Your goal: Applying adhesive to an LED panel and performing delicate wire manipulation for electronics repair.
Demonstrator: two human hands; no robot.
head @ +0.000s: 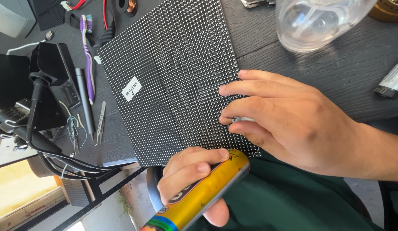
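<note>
Far left on the dark tabletop (353, 64): purple toothbrush (87, 55), black pen-like tool (84, 100), tweezers (100, 122). Centre: black dotted LED panel (173, 77) lying flat, white label (131, 88) on it. Left hand (191, 179) at the panel's near edge, grip clamped round a yellow spray can (203, 194), can tilted, top end just beside the panel's corner. Right hand (289, 117) rests on the panel's right edge, fingertips (227, 90) touching the dots, pinching something small and pale; can't tell what. Clear glass jar (314, 21) behind.

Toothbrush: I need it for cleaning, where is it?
Head view, upper left: the purple toothbrush lies on the dark table, left of the dotted panel.
</note>
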